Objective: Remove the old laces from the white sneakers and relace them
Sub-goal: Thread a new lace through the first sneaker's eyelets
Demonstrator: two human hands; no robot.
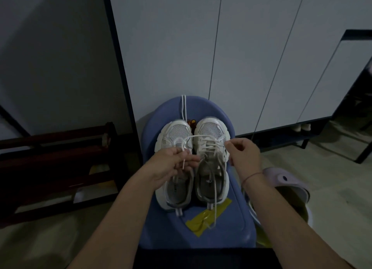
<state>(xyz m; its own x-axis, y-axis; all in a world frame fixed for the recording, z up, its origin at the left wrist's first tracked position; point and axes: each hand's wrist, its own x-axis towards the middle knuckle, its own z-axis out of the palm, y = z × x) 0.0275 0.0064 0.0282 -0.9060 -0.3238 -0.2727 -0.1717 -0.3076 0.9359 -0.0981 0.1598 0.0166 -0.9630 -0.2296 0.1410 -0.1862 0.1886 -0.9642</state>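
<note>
Two bare arms reach out from the near side to a blue stool (237, 224). Both white sneakers sit on it side by side, toes pointing away. The left hand (173, 164) is over the left sneaker (177, 132), and its curled fingers pinch one end of a white lace (205, 137). That lace goes through the far holes of the left sneaker, then runs tight across to the right, over the right sneaker (209, 128). The right hand (244, 155) pinches the other end just beside that shoe's right edge.

The left sneaker has lace only at its toe end, so I think the relacing of this shoe is just starting. The right sneaker is laced loosely, and its long loose lace (215, 198) trails to the near side over some yellow tape (201, 220). A spare lace (183, 109) lies at the far edge of the stool. I cannot tell if it is old or new.

Next, I think, both ends need pulling even. Then one tip must go into the next hole. The tip is thin and floppy, so the fingers should hold it close to its end.
</note>
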